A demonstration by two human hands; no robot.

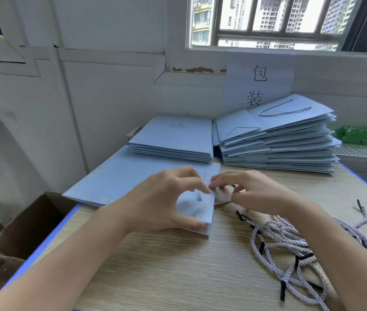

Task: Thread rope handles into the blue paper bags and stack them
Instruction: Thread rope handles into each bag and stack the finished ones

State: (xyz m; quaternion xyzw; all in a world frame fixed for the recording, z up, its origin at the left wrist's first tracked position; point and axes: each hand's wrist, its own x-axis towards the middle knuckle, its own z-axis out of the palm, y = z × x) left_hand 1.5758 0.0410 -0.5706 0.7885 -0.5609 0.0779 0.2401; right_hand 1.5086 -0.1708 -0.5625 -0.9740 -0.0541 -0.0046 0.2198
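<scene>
Left hand [169, 198] pinches a rope [205, 179] at the flat bag [133, 182] edge, thumb under. Just right, touching fingertips, right hand [252, 189] pinches the same rope w/ curled fingers. Bag prob. light, creasable; grip near the hole. Rope soft, limp.

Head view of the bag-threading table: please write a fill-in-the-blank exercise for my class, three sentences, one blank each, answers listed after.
1. The flat bag that both hands work on is coloured ____.
2. The loose rope handles lie on the table beneath the ____ forearm.
3. Of the two stacks at the back, the stack on the ____ has a rope handle lying on top, while the other stack shows none.

Missing words: blue; right; right
</scene>
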